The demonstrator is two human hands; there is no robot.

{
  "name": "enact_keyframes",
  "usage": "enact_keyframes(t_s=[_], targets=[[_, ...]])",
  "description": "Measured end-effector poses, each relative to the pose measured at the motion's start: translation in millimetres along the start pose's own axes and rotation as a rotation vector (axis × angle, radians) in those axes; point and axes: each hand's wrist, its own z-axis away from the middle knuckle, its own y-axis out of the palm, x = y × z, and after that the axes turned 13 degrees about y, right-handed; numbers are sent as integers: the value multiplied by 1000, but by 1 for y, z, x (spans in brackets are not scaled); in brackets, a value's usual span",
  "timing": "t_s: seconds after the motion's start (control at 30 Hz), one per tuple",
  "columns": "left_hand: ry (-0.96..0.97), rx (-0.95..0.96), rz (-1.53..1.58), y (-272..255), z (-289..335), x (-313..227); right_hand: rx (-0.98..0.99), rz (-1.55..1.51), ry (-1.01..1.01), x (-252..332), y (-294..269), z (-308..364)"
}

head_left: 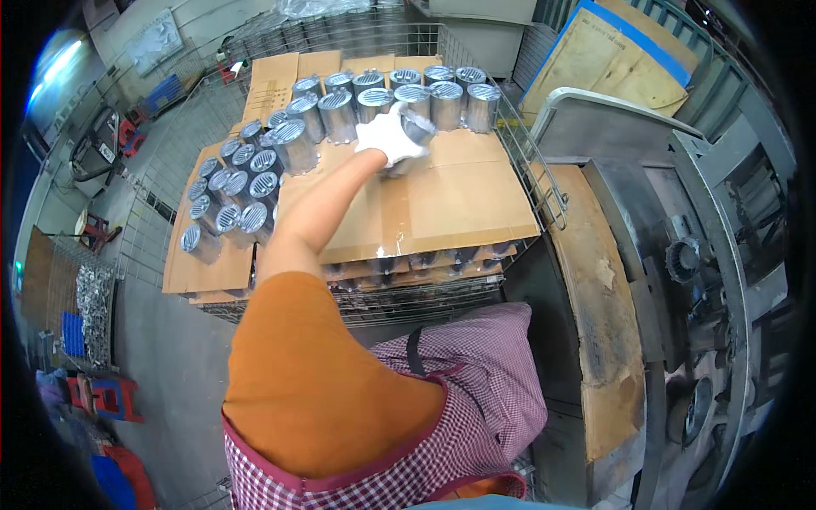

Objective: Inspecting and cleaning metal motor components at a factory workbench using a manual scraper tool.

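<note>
My left hand (391, 138), in a white glove, reaches out over the cardboard and is closed around a silver metal cylinder (416, 127). That cylinder is tilted and slightly blurred, with its near side partly hidden by the fingers. Just beyond the hand, similar upright metal cylinders (482, 109) with slotted-looking tops stand in rows along the far side. More of them, with dark striped tops (253, 218), stand grouped at the left. All rest on a flat brown cardboard sheet (459, 200). My right hand is out of view.
A wire mesh cage (544, 187) surrounds the cardboard, with further layers of cylinders under it. To the right are a worn board-topped bench (599, 314) and grey metal machinery (680, 255). A checked cloth (476, 357) bulges below the cage. Stools (119, 399) stand at left.
</note>
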Motion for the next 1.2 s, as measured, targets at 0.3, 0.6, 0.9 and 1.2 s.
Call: enact_keyframes(t_s=[0.3, 0.6, 0.9, 1.2], targets=[[7, -152, 227, 48, 22, -19, 292, -263, 200, 49, -58, 5], [240, -348, 628, 33, 8, -128, 267, 149, 347, 99, -86, 18], [571, -147, 523, 88, -81, -261, 311, 191, 407, 125, -103, 19], [762, 253, 347, 105, -32, -302, 279, 69, 317, 60, -57, 0]])
